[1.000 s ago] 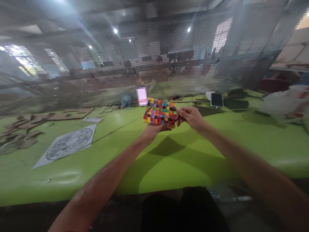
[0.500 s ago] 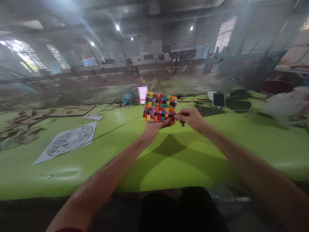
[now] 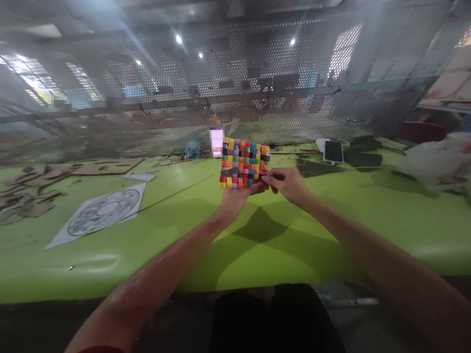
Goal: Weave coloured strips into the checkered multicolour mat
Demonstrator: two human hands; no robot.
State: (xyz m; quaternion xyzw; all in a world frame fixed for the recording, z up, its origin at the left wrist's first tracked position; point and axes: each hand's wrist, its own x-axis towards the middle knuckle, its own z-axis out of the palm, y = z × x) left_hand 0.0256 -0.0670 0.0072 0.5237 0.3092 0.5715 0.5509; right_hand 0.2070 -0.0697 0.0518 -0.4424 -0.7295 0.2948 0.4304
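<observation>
A small rectangular piece woven from colourful strips, in yellow, orange, red, teal, purple and black, is held up above the green table. My left hand grips it from below, with the fingers mostly hidden behind it. My right hand is closed in a pinch at its lower right corner, thumb and index finger touching the edge there. Whether a loose strip end sits in that pinch is too small to tell. The piece's shadow falls on the table below.
On the green table, a paper with a printed round pattern lies left, near cardboard scraps. A white-framed phone-like device and a translucent plastic bag lie right. A perforated metal screen stands along the back.
My right hand has moved slightly left and closer in at the lower right corner of the woven piece. The piece has tilted a little; my left hand still holds it.
</observation>
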